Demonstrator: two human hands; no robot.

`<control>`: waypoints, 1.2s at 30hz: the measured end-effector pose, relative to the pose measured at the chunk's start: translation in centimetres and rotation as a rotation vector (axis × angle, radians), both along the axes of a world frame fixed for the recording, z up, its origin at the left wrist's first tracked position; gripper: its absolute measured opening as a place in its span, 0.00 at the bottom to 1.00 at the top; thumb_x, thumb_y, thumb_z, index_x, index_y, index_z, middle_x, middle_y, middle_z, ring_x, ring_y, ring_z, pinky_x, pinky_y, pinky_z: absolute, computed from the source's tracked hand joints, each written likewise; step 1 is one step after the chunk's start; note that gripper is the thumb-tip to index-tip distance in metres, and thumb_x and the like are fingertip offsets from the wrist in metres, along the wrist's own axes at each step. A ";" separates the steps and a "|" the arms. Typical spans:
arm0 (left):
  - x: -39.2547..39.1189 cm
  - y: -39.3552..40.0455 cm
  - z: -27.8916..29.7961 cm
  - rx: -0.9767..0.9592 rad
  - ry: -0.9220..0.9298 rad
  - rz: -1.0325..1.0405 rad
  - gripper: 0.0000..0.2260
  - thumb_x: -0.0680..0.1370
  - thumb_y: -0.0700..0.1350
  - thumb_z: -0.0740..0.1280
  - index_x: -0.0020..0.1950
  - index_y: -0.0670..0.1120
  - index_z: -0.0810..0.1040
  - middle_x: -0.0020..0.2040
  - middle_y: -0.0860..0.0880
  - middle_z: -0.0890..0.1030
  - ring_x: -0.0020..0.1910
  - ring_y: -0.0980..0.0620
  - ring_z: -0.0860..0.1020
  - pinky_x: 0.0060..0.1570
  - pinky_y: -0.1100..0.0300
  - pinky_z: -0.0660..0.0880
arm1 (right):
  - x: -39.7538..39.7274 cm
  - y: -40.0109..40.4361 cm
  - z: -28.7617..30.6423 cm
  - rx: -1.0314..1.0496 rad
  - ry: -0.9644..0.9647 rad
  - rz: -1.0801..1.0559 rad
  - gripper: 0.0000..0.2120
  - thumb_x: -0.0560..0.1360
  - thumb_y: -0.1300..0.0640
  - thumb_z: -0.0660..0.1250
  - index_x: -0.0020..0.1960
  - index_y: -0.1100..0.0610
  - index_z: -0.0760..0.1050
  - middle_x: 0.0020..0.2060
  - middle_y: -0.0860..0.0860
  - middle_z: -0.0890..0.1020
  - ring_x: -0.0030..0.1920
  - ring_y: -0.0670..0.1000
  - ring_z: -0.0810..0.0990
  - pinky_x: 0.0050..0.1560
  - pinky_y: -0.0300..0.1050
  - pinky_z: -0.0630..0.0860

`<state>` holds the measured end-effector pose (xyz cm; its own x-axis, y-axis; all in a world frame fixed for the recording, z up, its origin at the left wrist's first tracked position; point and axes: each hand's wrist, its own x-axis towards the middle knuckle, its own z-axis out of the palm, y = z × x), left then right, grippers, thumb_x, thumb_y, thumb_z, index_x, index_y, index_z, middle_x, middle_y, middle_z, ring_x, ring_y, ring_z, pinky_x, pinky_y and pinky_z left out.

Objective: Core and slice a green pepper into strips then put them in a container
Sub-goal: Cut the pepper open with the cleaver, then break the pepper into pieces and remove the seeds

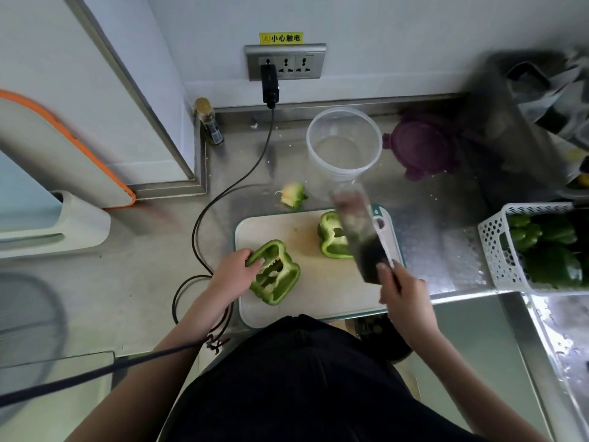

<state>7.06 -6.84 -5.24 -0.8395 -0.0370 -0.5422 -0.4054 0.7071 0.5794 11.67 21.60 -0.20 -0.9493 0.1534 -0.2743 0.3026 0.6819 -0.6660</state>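
Holding one pepper half [275, 273] at its 9 o'clock side, the left hand [234, 275] curls its fingers over the rim, and the half lies cut side up on the cutting board [287, 231]. The right hand [402, 290] is wrapped tight around the handle of a big knife [358, 231], whose blurry blade points toward 12 o'clock above the board. The other pepper half [331, 236] lies at the board's 1 o'clock corner, partly under the blade. The cut-out core [294, 194] sits on the desk [153, 275] just past the board at 12 o'clock. A clear container [344, 145] stands farther out at 12 o'clock, with a purple lid [420, 148] beside it at 3 o'clock. A white basket [497, 247] with more green peppers [548, 250] sits at 3 o'clock of the board.
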 end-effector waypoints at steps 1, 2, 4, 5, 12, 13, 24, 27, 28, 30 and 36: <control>-0.2 -0.1 -0.1 0.006 -0.024 0.004 0.10 0.79 0.49 0.63 0.47 0.42 0.75 0.38 0.47 0.77 0.40 0.46 0.79 0.40 0.52 0.78 | -0.3 0.7 -0.2 -0.007 -0.001 -0.121 0.14 0.80 0.52 0.58 0.39 0.57 0.72 0.28 0.56 0.78 0.25 0.51 0.74 0.28 0.51 0.74; -0.4 -0.2 -0.1 0.022 -0.046 0.019 0.09 0.79 0.49 0.63 0.47 0.43 0.75 0.39 0.47 0.77 0.40 0.46 0.79 0.42 0.49 0.79 | -0.6 1.5 -0.7 -0.014 -0.020 -0.226 0.15 0.81 0.51 0.57 0.40 0.58 0.73 0.29 0.57 0.78 0.24 0.51 0.74 0.26 0.49 0.74; -0.5 -0.3 0.0 0.045 -0.073 0.050 0.07 0.78 0.46 0.64 0.48 0.43 0.74 0.40 0.46 0.77 0.41 0.47 0.79 0.42 0.49 0.81 | -1.1 3.1 -2.1 -0.081 -0.083 -0.409 0.18 0.82 0.50 0.56 0.42 0.61 0.74 0.30 0.60 0.79 0.22 0.52 0.72 0.22 0.44 0.71; -0.5 -0.3 -0.1 0.048 -0.069 0.056 0.06 0.78 0.45 0.64 0.48 0.42 0.73 0.41 0.45 0.77 0.41 0.46 0.79 0.42 0.48 0.81 | -1.1 3.7 -2.9 -0.135 -0.112 -0.489 0.20 0.82 0.49 0.55 0.42 0.63 0.73 0.30 0.61 0.79 0.21 0.51 0.71 0.21 0.43 0.70; -0.4 0.5 0.4 0.318 -0.195 0.379 0.06 0.78 0.38 0.64 0.54 0.41 0.71 0.54 0.41 0.74 0.49 0.44 0.78 0.40 0.53 0.81 | -1.9 3.6 -6.5 -0.054 -0.200 -0.525 0.26 0.83 0.48 0.49 0.43 0.68 0.73 0.29 0.59 0.77 0.23 0.53 0.74 0.25 0.42 0.70; -0.3 0.6 0.5 0.347 -0.203 0.413 0.07 0.77 0.37 0.65 0.54 0.41 0.71 0.55 0.40 0.74 0.51 0.43 0.78 0.42 0.51 0.81 | -2.1 3.5 -6.5 0.041 -0.204 -0.473 0.27 0.83 0.48 0.47 0.43 0.67 0.74 0.30 0.59 0.78 0.26 0.54 0.75 0.27 0.42 0.70; 0.4 2.4 0.5 0.554 -0.265 0.476 0.12 0.77 0.40 0.67 0.57 0.42 0.69 0.59 0.43 0.75 0.53 0.45 0.80 0.44 0.56 0.80 | -3.6 3.2 -6.2 0.655 -0.380 -0.180 0.29 0.80 0.37 0.47 0.51 0.57 0.78 0.42 0.56 0.80 0.39 0.56 0.76 0.37 0.44 0.69; 0.3 3.2 0.5 0.631 -0.281 0.466 0.11 0.76 0.39 0.69 0.55 0.43 0.69 0.57 0.43 0.76 0.51 0.48 0.80 0.48 0.54 0.80 | -3.5 1.4 -4.7 0.430 -0.224 -0.384 0.22 0.79 0.40 0.54 0.46 0.58 0.74 0.37 0.53 0.78 0.36 0.54 0.75 0.35 0.44 0.70; 0.2 3.5 0.5 0.646 -0.278 0.449 0.12 0.75 0.39 0.70 0.55 0.44 0.69 0.57 0.43 0.77 0.51 0.48 0.80 0.51 0.53 0.79 | -3.4 0.1 -3.9 0.289 -0.136 -0.397 0.20 0.79 0.42 0.56 0.43 0.57 0.72 0.34 0.52 0.77 0.34 0.53 0.75 0.33 0.43 0.71; 0.0 4.1 0.7 0.666 -0.276 0.412 0.14 0.74 0.39 0.71 0.54 0.44 0.70 0.56 0.44 0.78 0.52 0.48 0.80 0.54 0.50 0.78 | -3.5 -3.3 -2.2 0.060 -0.013 -0.219 0.16 0.79 0.45 0.60 0.39 0.56 0.69 0.29 0.49 0.75 0.30 0.50 0.73 0.30 0.43 0.70; 0.2 5.9 1.7 0.659 -0.157 0.429 0.12 0.72 0.31 0.67 0.47 0.44 0.68 0.51 0.40 0.75 0.50 0.42 0.78 0.55 0.43 0.77 | -4.1 -8.3 -1.8 0.124 0.057 0.029 0.17 0.74 0.49 0.67 0.53 0.56 0.63 0.50 0.51 0.70 0.52 0.54 0.69 0.52 0.46 0.67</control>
<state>7.22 -0.98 -3.53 -0.7369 0.0293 -0.6754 -0.6756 0.0033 0.7373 7.53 13.34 -1.98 -0.9675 0.1546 -0.2000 0.2451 0.7680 -0.5917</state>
